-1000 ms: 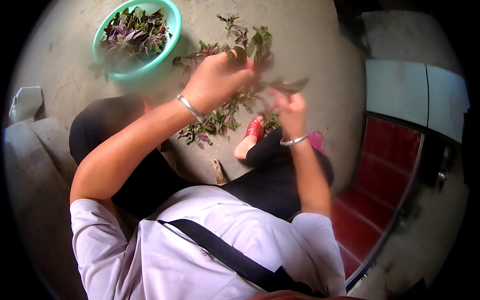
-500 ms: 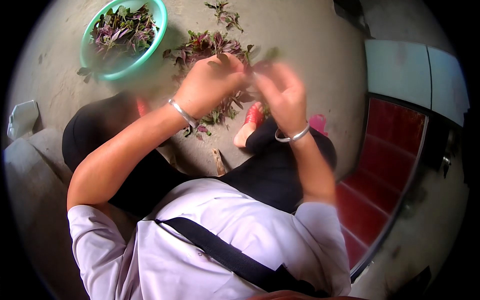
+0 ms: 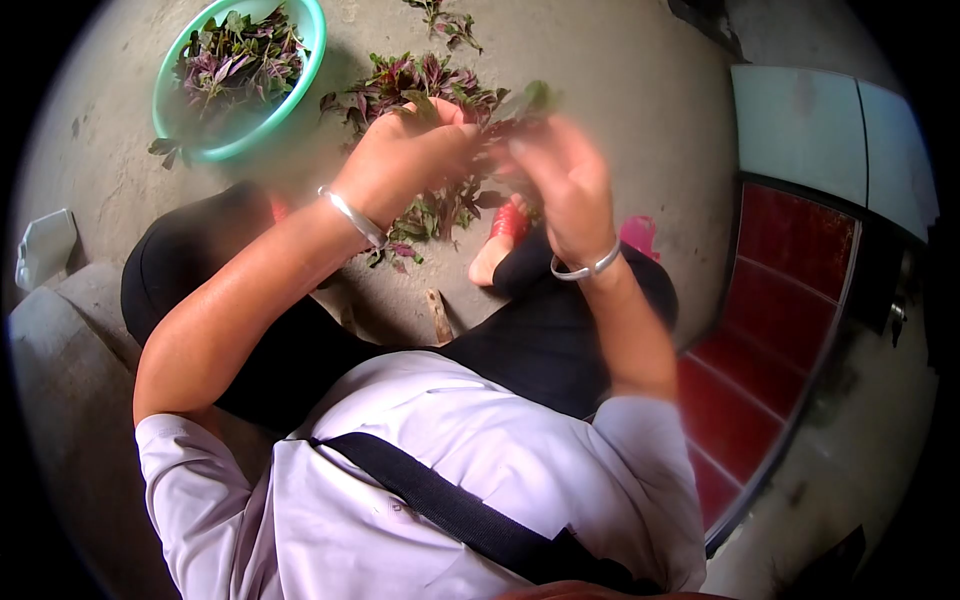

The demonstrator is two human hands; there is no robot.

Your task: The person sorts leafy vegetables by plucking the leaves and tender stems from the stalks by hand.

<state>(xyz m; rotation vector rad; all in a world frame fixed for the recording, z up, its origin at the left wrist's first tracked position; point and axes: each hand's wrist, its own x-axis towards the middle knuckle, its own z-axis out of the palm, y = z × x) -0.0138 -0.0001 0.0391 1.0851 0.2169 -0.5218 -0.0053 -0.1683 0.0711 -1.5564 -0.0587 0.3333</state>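
Observation:
My left hand [image 3: 415,155], a silver bangle at its wrist, is closed in a pinch on purple-green leaves at its fingertips. Close beside it my right hand [image 3: 572,190], also with a bangle, has its fingers curled around the same leafy sprig [image 3: 535,100], which is blurred. Just how the fingers grip the stem is hidden. Beneath and beyond the hands, a pile of purple-green leafy greens [image 3: 385,80] lies on the floor. At the upper left stands a mint-green basin [image 3: 312,70] holding more leafy greens [image 3: 240,60].
Some loose sprigs [image 3: 455,28] lie on the concrete floor [image 3: 620,60] at the top. A small wooden piece [image 3: 438,315] lies between my legs. To the right are red tiles [image 3: 765,350] and a pale panel [image 3: 800,130]; a pink object [image 3: 638,236] sits by my knee.
My left hand has moved slightly down and left, and the gap between the hands has widened. More of the sprig shows between them. The basin and pile sit slightly further left in view.

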